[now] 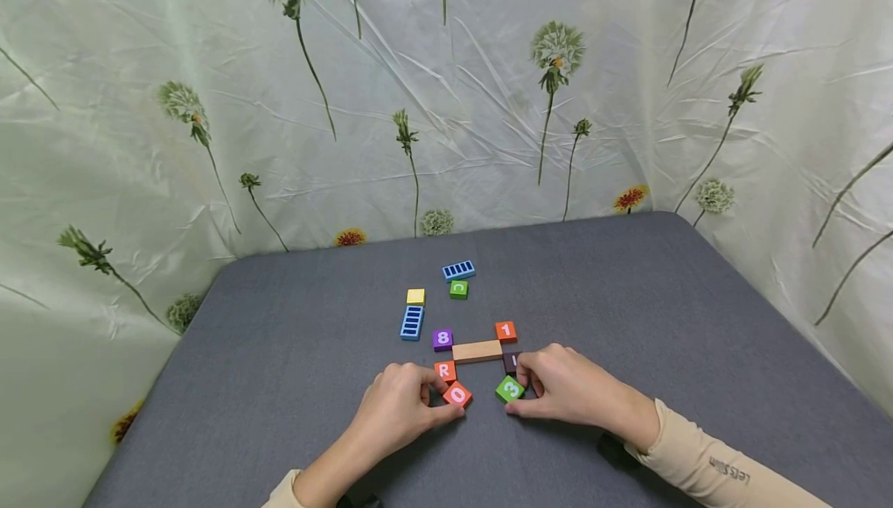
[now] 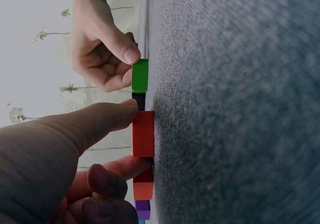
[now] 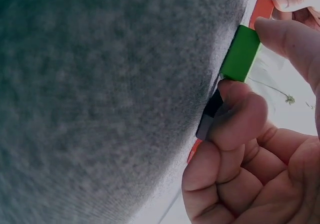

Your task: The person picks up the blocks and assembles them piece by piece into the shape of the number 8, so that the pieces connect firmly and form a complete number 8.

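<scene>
My left hand pinches an orange block marked 0 between thumb and forefinger, the block turned cornerwise on the grey table. Just behind it lies an orange block marked R. With thumb and forefinger, my right hand pinches a green block marked 3, also set at an angle. A dark block sits behind that one, partly hidden by the fingers. Between the two rows stretches a plain wooden bar. A purple block marked 8 and an orange block marked 1 stand at its far corners.
Farther back are a yellow block, a blue striped block, a green block and another blue striped block. A flower-printed curtain hangs behind the grey table.
</scene>
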`<state>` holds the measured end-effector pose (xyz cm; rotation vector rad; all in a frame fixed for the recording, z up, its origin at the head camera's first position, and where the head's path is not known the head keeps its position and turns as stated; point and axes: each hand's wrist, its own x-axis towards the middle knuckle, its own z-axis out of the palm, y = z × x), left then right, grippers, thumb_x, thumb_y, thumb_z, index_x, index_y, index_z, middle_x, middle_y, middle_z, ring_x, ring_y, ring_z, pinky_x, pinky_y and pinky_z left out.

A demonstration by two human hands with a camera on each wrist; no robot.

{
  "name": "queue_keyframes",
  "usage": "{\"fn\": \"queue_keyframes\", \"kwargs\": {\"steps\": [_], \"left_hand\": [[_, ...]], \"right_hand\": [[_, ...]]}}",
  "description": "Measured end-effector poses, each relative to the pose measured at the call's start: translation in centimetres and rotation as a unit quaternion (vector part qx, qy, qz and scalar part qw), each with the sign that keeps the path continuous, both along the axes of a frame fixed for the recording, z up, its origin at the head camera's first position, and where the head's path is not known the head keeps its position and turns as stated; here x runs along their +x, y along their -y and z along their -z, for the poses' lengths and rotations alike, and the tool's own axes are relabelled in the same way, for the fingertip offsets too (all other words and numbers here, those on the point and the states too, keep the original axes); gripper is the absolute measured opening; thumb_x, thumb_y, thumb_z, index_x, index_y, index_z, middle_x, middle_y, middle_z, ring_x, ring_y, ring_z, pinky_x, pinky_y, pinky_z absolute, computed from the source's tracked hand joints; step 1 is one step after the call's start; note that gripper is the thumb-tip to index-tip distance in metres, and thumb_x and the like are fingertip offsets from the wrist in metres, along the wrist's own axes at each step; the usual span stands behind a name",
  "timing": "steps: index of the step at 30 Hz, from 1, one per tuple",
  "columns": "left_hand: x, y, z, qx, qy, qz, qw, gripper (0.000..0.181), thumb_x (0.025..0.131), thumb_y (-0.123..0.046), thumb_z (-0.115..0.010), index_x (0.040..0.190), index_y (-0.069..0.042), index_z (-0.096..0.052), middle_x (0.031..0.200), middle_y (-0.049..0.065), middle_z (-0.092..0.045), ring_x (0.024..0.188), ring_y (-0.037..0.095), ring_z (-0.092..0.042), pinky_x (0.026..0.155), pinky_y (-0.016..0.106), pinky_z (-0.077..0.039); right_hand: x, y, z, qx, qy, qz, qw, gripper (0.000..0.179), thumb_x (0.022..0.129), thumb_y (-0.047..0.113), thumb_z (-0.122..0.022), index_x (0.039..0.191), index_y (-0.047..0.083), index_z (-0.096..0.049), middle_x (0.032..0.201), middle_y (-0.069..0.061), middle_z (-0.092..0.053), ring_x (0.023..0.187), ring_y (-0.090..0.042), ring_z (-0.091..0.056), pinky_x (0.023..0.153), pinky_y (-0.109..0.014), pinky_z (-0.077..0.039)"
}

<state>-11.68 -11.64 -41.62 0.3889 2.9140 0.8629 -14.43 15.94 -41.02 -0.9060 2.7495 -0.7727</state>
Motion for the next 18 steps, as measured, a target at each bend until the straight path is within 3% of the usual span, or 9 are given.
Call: {"fn": "queue_keyframes", "kwargs": {"steps": [18], "left_hand": [[0.08,-0.04,0.01,-0.001,-0.011,-0.001,0.9999,0.025,0.077,-0.041,-0.096,0.086,-0.024,-0.081,0.055,-0.015,-0.043,0.052,0.003,-0.039,0.05,0.024,-0.028]], "right_hand": [[0.24,0.08,-0.24,0.0,-0.01,0.012,0.9999,0.033,0.084,0.038,-0.092,0.077,0.021,-0.065,0.059,0.018,-0.049,0.052,0.007,-0.042,0.049,-0.018,-0.034]]}}
